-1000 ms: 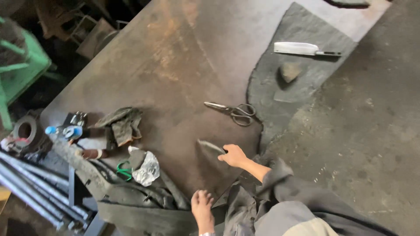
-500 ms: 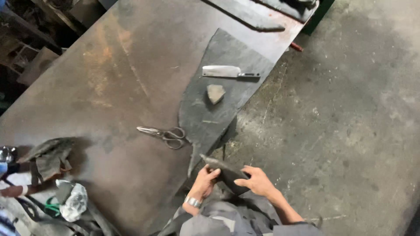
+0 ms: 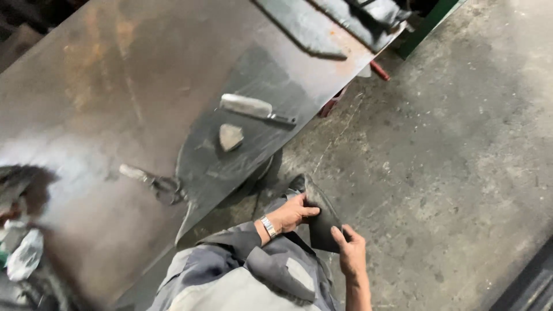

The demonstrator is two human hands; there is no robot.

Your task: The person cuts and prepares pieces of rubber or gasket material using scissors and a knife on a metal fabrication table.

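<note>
Both my hands hold a dark rubber piece [image 3: 322, 216] over the concrete floor, just off the table's edge. My left hand [image 3: 291, 214], with a wristwatch, grips its left side; my right hand [image 3: 350, 247] grips its lower right end. On the rusty metal table [image 3: 103, 98] lies a large dark rubber sheet [image 3: 247, 144]. A small grey stone [image 3: 230, 137] and a wide-bladed knife [image 3: 253, 108] rest on that sheet. Scissors [image 3: 151, 179] lie at the sheet's left edge, blurred.
Rags and a crumpled white bag [image 3: 23, 253] sit at the table's left end. More dark sheets [image 3: 345, 23] lie at the far end beside a green frame [image 3: 429, 26]. Grey concrete floor [image 3: 449, 161] fills the right side.
My view has swung right and the table slid left. My right hand left the tabletop, both hands came together on the rubber piece and carried it off the table over the floor.
</note>
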